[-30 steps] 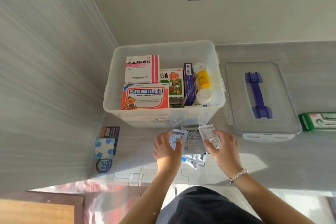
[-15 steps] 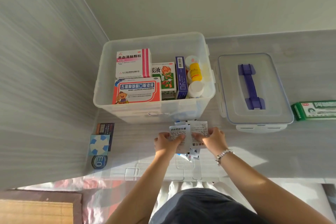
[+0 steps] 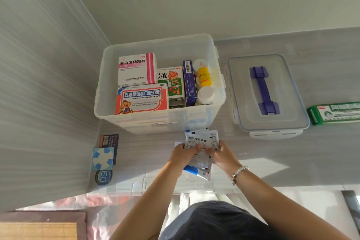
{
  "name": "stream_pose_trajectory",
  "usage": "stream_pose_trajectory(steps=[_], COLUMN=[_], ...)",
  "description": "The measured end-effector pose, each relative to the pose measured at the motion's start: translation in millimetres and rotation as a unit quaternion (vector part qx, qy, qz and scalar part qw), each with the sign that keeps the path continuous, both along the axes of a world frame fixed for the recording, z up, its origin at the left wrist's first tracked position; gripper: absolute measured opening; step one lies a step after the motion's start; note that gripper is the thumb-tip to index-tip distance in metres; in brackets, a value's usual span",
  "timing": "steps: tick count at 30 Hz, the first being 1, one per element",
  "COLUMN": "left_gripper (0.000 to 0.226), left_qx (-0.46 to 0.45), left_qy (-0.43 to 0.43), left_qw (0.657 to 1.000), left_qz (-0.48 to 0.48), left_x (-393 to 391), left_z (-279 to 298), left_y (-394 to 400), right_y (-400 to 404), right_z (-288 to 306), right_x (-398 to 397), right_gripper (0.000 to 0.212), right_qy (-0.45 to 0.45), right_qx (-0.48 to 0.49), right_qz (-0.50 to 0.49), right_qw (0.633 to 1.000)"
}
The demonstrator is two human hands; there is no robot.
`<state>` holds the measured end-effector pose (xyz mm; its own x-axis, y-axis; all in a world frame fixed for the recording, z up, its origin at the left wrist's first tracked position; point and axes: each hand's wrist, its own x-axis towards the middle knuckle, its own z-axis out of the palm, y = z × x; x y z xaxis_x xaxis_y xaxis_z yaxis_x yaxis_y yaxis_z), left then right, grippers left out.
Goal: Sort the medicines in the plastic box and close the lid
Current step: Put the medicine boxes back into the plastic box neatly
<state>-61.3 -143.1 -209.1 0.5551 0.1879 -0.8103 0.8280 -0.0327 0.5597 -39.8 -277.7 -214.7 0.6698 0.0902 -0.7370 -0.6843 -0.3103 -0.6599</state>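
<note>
- Left hand and right hand both grip one stack of white sachets from either side, thumbs curled over its printed face; the stack sits just in front of the plastic box
- The box stands open on the counter, holding cartons and bottles
- The lid lies just right of the box; a green carton lies beyond it

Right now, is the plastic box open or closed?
Open. The box has no lid on it; the lid lies on the counter to its right, and the medicines inside show.
</note>
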Motion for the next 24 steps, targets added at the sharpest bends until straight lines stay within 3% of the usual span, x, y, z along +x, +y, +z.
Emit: stream_pose_trajectory(steps=[8, 12, 16, 19, 24], left_gripper=[0.037, 0.032, 0.027, 0.038, 0.052], left_qx=[-0.101, -0.115, -0.135, -0.133, -0.17], left_qy=[-0.027, -0.076, -0.154, -0.195, -0.264], left_qw=[0.99, 0.987, 0.978, 0.972, 0.949], left_qz=[0.096, 0.077, 0.041, 0.017, -0.017], left_x=[-19.6, -24.8, -20.3, -11.1, 4.9], left_z=[10.6, 25.0, 52.2, 77.4, 116.3], left_y=[-25.4, -43.2, -57.8, -69.6, -90.0], right_y=[-22.9, -41.6, -60.0, -70.3, -88.7], right_z=[8.7, 29.5, 62.1, 87.7, 125.4], right_x=[-12.6, -21.1, -23.1, -21.4, -13.9], right_gripper=[0.021, 0.03, 0.031, 0.032, 0.015], right_qy=[-0.02, -0.04, -0.126, -0.185, -0.24], right_qx=[-0.021, 0.04, 0.049, 0.062, 0.057], right_qz=[-0.022, -0.067, -0.087, -0.104, -0.158], right_qw=[0.999, 0.996, 0.987, 0.975, 0.956])
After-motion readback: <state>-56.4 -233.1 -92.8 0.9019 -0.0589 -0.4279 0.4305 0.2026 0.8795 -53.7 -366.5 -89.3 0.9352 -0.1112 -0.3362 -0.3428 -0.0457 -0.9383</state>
